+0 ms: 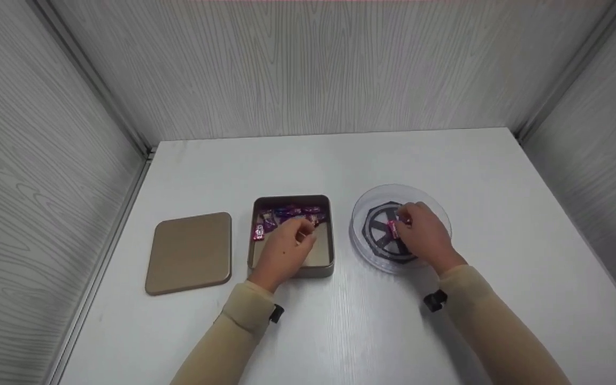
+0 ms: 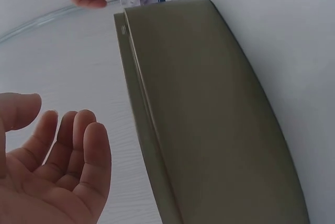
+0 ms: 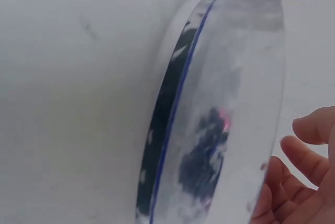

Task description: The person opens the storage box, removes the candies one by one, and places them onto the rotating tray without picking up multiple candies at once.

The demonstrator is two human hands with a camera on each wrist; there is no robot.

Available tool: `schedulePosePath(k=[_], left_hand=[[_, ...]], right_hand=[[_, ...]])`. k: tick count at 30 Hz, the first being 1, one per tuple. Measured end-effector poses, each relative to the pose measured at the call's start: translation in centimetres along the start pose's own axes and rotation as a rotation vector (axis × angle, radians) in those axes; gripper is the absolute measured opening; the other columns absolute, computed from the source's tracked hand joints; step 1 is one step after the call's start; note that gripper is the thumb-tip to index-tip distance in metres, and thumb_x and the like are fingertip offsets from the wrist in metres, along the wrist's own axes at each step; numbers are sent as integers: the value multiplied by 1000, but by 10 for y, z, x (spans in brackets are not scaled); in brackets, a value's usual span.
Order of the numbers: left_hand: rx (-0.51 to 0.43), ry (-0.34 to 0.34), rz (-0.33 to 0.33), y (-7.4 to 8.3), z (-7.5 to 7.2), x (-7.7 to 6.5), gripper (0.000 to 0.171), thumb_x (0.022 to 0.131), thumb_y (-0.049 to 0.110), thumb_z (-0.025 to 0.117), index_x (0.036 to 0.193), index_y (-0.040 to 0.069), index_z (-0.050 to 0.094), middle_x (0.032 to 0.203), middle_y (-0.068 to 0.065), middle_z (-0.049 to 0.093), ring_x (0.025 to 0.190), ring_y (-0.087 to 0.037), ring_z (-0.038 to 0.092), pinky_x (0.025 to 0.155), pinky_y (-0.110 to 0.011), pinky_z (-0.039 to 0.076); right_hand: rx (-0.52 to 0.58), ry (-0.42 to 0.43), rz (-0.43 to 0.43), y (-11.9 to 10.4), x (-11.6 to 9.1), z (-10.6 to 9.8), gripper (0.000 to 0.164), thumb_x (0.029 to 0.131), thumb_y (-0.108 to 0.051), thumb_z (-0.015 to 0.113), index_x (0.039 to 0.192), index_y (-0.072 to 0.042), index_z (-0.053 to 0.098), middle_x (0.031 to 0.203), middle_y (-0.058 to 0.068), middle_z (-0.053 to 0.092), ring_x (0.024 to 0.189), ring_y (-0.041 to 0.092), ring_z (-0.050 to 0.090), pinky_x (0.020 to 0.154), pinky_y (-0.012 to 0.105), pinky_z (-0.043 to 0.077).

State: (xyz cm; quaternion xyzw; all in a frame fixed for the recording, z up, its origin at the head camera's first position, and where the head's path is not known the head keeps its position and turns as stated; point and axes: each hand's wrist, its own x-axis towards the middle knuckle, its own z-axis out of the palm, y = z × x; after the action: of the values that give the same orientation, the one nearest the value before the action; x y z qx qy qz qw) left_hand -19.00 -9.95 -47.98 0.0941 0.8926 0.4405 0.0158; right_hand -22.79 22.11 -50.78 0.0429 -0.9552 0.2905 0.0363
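Observation:
My left hand [image 1: 285, 248] hovers over the open metal tin [image 1: 330, 270], fingers loosely bent with nothing between them, as the left wrist view confirms. Wrapped candies [image 1: 292, 212] in purple and pink lie toward the tin's back, partly covered by the hand. Over the clear round dish [image 1: 359, 251], my right hand [image 1: 423, 232] has its fingers relaxed; in the right wrist view thumb and forefinger stand apart. A pink-wrapped candy [image 1: 393, 229] shows beside its fingertips in the dish. Through the dish's wall [image 3: 246, 67], dark and pink wrappers appear blurred.
A flat gold-brown lid [image 1: 190, 254] lies on the white table [image 1: 308, 160] left of the tin. Grained panels [image 1: 308, 69] enclose the back and both sides. The dish has a dark spoked pattern [image 1: 377, 243] at its bottom.

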Motion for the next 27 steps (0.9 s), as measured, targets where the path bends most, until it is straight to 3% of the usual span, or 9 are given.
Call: schedulePosePath(k=[5, 13, 20, 27], left_hand=[[93, 34, -11, -11, -6, 5, 16, 100, 29, 63, 111, 18, 65, 104, 5, 62, 93, -14, 60, 82, -34, 52], [255, 66, -67, -28, -20, 20, 32, 98, 25, 63, 125, 8, 63, 117, -8, 61, 107, -24, 59, 92, -42, 49], [382, -27, -164, -42, -20, 27, 53, 99, 26, 60, 144, -1, 50, 145, -22, 48, 133, -38, 46, 110, -51, 38], [468, -114, -184, -46, -10, 36, 66, 99, 26, 59, 151, -7, 36, 157, -29, 30, 144, -45, 29, 114, -55, 30]], right_hand=[[25, -5, -58, -13, -5, 2, 26, 98, -23, 59, 117, -5, 65, 108, 10, 59, 97, 26, 58, 89, 45, 48], [33, -1, -104, -24, -12, 9, 25, 97, -20, 59, 117, -5, 65, 107, 8, 61, 90, 23, 56, 80, 41, 48], [43, 5, -108, -28, -15, 13, 20, 96, -19, 60, 112, -8, 67, 102, 4, 60, 84, 21, 55, 74, 39, 47], [51, -14, -115, -30, -15, 14, 23, 96, -20, 59, 115, -9, 66, 106, 4, 62, 88, 21, 58, 79, 41, 50]])
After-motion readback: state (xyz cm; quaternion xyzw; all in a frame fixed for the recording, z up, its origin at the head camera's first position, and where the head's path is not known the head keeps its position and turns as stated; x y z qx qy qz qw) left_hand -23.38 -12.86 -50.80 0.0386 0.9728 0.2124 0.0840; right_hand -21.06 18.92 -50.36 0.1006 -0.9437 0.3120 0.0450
